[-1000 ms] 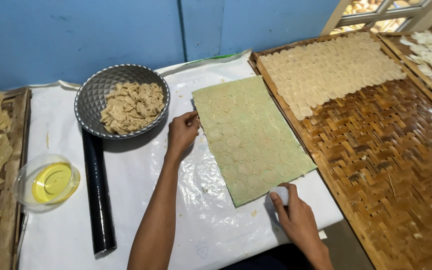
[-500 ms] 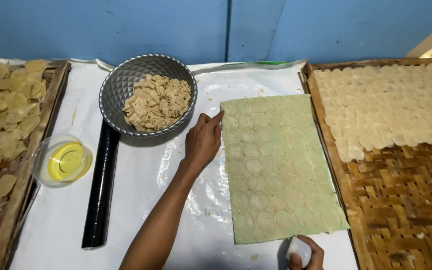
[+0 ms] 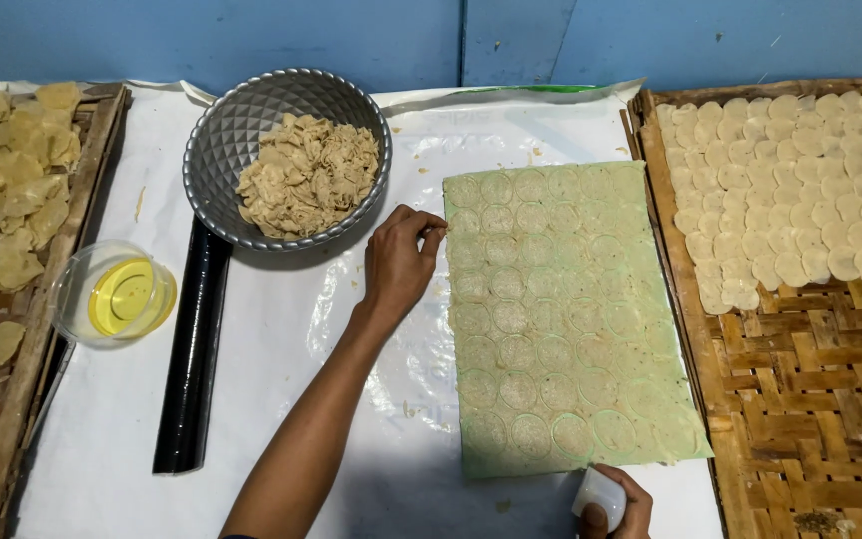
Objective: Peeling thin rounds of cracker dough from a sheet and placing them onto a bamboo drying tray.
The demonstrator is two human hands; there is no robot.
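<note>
Now the green dough sheet (image 3: 571, 319) lies flat on the white plastic cover (image 3: 281, 329), approx. in the middle, between the metal bowl (image 3: 241, 130) of dough scraps and the woven bamboo tray (image 3: 820, 399). The sheet is already stamped w/ round marks over the whole surface, but the rounds sit in place, not lifted out, so I judge cutting is done and picking is left. The tray has pale rounds (image 3: 780, 190) only in its upper part; the lower part is bare.

Left hand (image 3: 399, 262) rests at the sheet's left edge, fingers pinched together on the edge. Right hand (image 3: 619, 507) is at the sheet's bottom edge, closed around a small white round cutter (image 3: 599, 493).
</note>
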